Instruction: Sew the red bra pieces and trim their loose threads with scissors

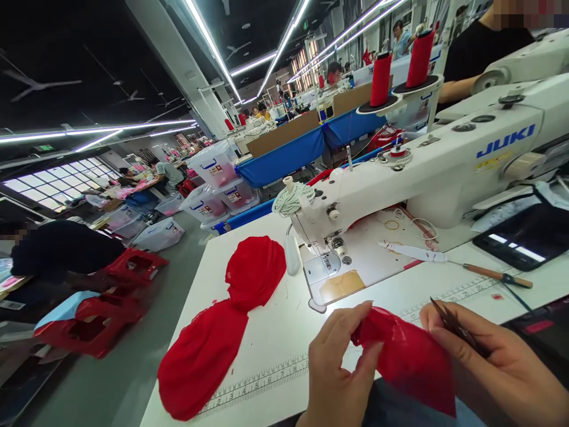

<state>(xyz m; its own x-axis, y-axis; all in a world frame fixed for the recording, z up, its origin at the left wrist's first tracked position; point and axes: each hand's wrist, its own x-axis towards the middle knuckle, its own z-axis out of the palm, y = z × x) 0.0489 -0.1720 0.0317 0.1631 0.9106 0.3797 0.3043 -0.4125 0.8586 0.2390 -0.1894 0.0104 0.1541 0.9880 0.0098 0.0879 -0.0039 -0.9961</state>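
Dark ceiling [111, 35] spans the far workshop; nearer, a white bench [262, 397] carries a sewing machine [400, 178], with red fabric pieces [202, 362] to its left. Nearest, the left hand [335, 362] and right hand [498, 356] pinch a red cloth [409, 359] between them, the right also gripping dark snips [460, 329].
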